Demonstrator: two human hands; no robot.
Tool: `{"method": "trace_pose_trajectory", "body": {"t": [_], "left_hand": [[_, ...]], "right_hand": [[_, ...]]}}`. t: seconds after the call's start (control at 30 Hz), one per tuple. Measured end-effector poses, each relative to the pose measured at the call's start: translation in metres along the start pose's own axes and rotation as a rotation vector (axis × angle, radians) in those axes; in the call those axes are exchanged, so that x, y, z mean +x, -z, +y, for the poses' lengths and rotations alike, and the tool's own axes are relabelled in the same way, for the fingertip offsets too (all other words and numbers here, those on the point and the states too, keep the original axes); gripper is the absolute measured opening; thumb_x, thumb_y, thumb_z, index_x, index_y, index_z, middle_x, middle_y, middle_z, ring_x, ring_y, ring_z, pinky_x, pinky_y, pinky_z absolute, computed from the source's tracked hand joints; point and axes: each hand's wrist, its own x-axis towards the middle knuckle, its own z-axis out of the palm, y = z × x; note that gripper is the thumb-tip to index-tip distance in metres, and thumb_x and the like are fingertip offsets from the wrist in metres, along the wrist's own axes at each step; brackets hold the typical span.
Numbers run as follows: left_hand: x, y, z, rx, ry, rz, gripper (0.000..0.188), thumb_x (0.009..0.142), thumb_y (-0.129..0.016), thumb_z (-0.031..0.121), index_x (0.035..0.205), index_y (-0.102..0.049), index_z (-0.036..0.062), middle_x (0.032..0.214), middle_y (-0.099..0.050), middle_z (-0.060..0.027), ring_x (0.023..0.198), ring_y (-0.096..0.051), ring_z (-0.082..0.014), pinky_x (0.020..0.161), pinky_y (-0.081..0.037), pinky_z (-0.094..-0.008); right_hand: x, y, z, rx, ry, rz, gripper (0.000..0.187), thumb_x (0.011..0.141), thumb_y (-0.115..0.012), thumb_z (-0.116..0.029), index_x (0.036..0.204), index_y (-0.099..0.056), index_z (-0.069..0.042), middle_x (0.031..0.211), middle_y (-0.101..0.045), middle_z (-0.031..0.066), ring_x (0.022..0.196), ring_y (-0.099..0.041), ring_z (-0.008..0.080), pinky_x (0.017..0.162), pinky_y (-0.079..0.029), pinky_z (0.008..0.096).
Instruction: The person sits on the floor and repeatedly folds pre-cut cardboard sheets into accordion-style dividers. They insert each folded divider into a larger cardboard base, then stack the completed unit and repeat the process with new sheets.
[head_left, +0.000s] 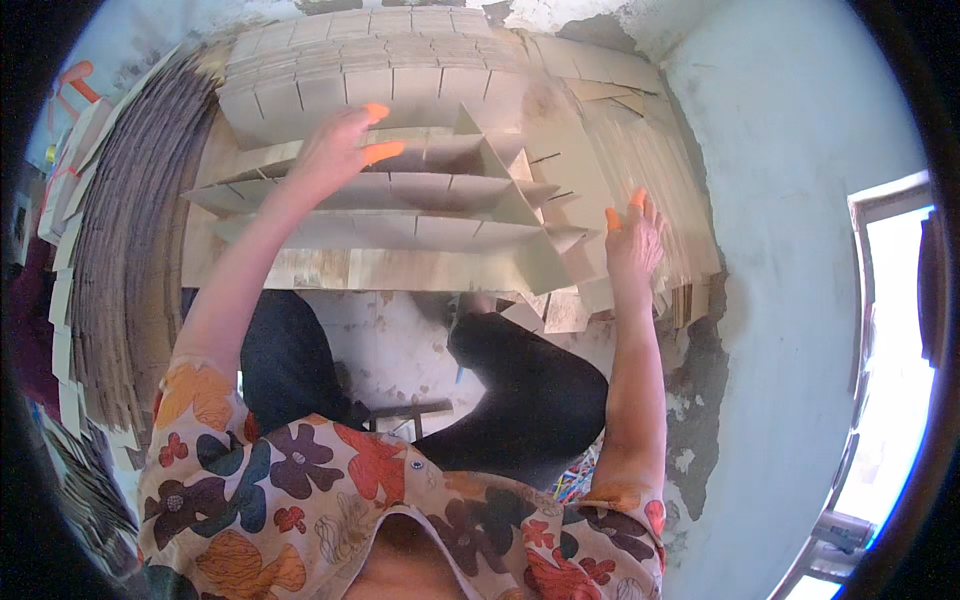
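Note:
A partly assembled cardboard divider (370, 236) stands on edge on the bench before me. Its long slotted strips run left to right, and a cross strip (515, 190) is slotted through them near their right ends. Over the far long strips hovers my left hand (335, 150), open, its thumb and a finger apart and covered by orange finger sleeves. My right hand (636, 240) is at the near part of the right-hand stack of cardboard strips (650, 160). It is open too, fingers stretched out, with orange sleeves on two of them. Neither hand visibly holds a strip.
Slotted cardboard strips (370, 90) are piled along the back. A tall stack of cardboard sheets (140, 200) borders the left side, with an orange-handled tool (76, 78) beyond it. A pale, peeling wall (790, 200) closes off the right. My legs are under the bench edge.

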Motion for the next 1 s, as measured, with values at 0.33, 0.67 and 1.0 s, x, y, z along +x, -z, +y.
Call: {"method": "trace_pose_trajectory", "body": {"t": [0.33,0.67,1.0], "left_hand": [[-0.082,0.029,0.014,0.082,-0.023,0.148,0.044,0.073,-0.077,0.025,0.107,-0.062,0.0011,0.097,-0.064,-0.0115,0.090,-0.061,-0.0248,0.077,-0.050,-0.0346],[-0.086,0.020,0.021,0.105,-0.036,-0.101,0.042,0.076,-0.073,0.027,0.107,-0.062,0.0010,0.101,-0.063,-0.0131,0.099,-0.058,-0.0278,0.084,-0.047,-0.0351],[-0.098,-0.033,0.007,0.064,-0.179,-0.164,0.017,0.073,-0.072,0.017,0.082,-0.063,0.0046,0.072,-0.058,-0.0139,0.070,-0.057,-0.0330,0.061,-0.045,-0.0438]], "right_hand": [[-0.011,-0.027,0.036,-0.417,-0.230,-0.168,0.077,0.077,-0.068,-0.046,0.135,-0.038,-0.004,0.138,-0.040,0.0156,0.128,-0.037,0.0304,0.098,-0.028,0.0594],[0.010,0.067,0.038,0.049,-0.209,-0.027,0.053,0.081,-0.069,-0.021,0.128,-0.047,-0.008,0.088,-0.067,0.0168,0.082,-0.066,0.0316,0.066,-0.051,0.0397],[-0.013,0.094,-0.079,0.555,0.352,-0.054,0.046,0.075,-0.070,-0.005,0.120,-0.059,-0.006,0.085,-0.065,0.0196,0.054,-0.049,0.0199,0.054,-0.045,0.0330]]}}
